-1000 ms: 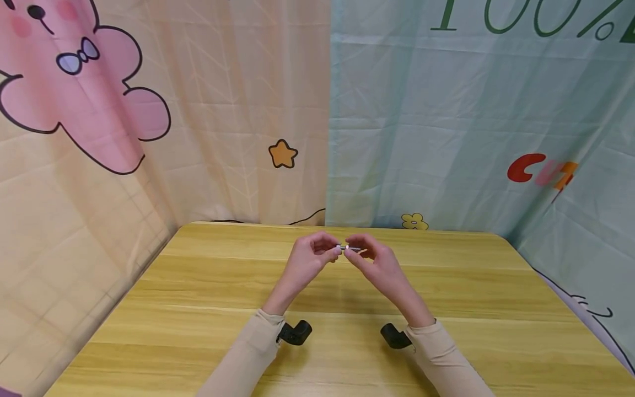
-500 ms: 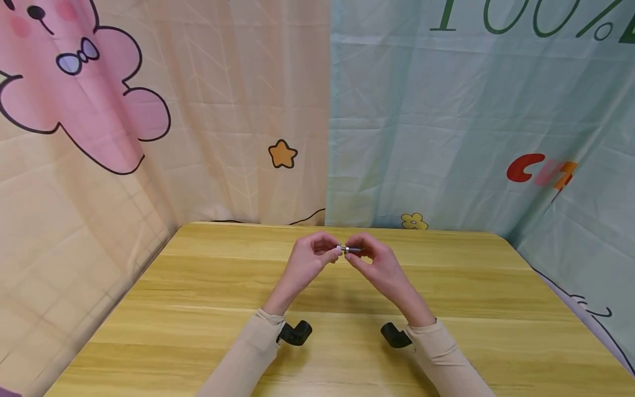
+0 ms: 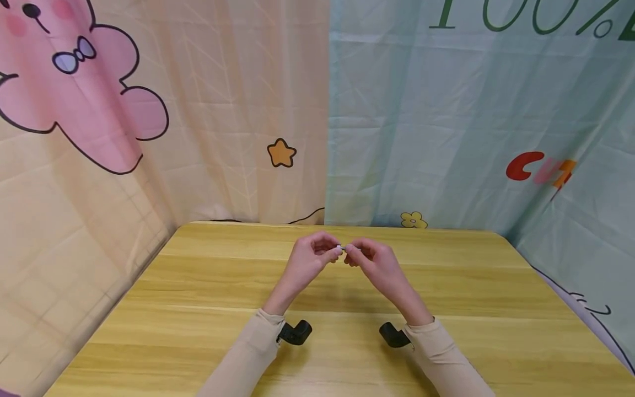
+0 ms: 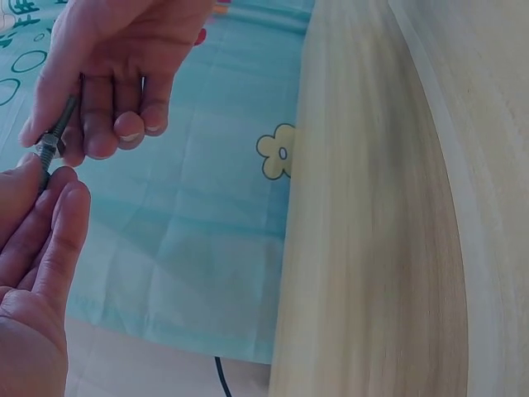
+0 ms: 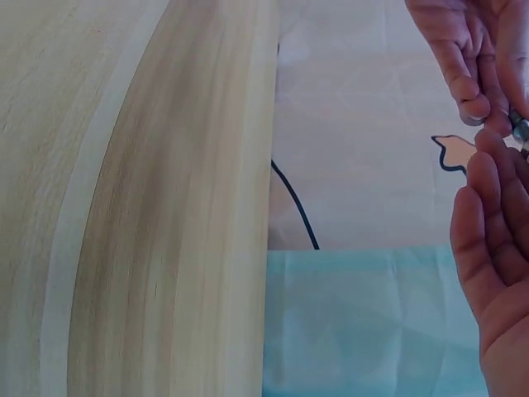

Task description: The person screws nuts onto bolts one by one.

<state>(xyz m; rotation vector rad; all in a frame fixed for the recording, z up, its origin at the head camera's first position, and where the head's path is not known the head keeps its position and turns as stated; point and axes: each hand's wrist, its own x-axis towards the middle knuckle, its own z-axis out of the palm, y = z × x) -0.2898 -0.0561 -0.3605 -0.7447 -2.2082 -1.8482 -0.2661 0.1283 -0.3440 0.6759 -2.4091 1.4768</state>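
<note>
A small metal bolt (image 4: 62, 120) with a threaded shank is held in the air over the far part of the table. My left hand (image 3: 308, 259) pinches one end of it between thumb and fingers, which cover that end. A nut (image 4: 48, 147) sits partway along the shank, and my right hand (image 3: 379, 267) pinches it between thumb and index finger. The bolt's free end points toward the right palm, as the left wrist view shows. In the right wrist view only a short piece of the bolt (image 5: 518, 124) appears at the right edge, between both hands' fingertips.
The wooden table (image 3: 223, 331) spreads beneath both forearms. Printed curtains (image 3: 421, 110) hang behind its far edge and along both sides. Black wrist-worn pieces (image 3: 296, 333) jut inward from the sleeves. A dark cord (image 5: 293, 203) shows beyond the table edge.
My right thumb and fingers have closed in on the nut, hiding more of the bolt in the head view. My left hand has stayed put.
</note>
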